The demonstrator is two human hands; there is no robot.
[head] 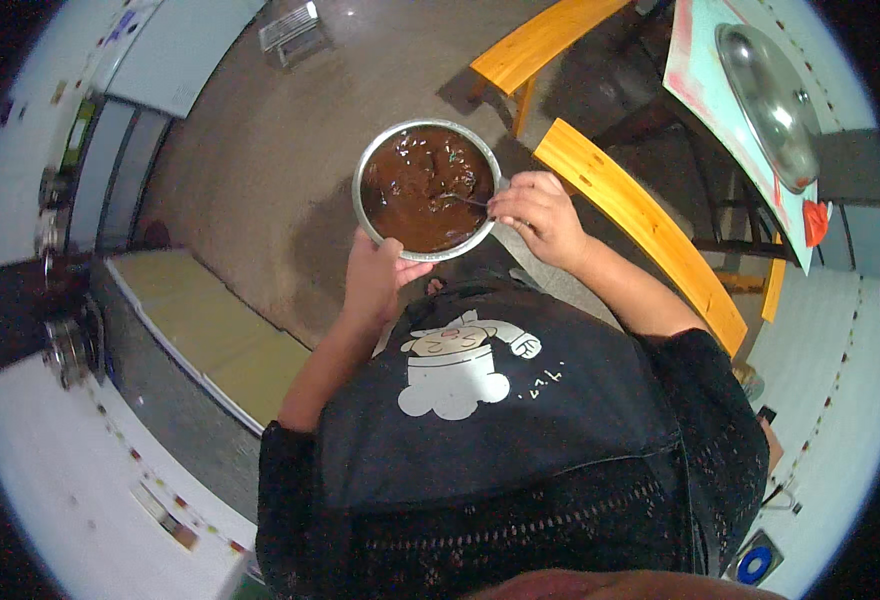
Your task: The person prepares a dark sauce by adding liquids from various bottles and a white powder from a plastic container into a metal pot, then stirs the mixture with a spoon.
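Note:
A round metal bowl (357, 193) full of glossy dark-brown liquid or paste (417, 202) is held up in front of my body. My left hand (380, 274) grips its rim from the near left side, thumb on the outside and fingers reaching under. At the right rim, my right hand (537, 214) pinches a thin metal utensil (470, 200), perhaps a spoon, that slants into the brown mass. The utensil's far end is sunk and cannot be seen. Below the bowl, a black apron (560, 420) with a printed cartoon covers my front.
Two wooden benches (646, 232) stand to the right, beside a table (702, 67) carrying a domed metal lid (770, 105). A low metal stool (290, 34) is on the floor at the far left. Along the left runs a counter with cupboard fronts (192, 322); a white refrigerator-like cabinet (185, 52) stands beyond.

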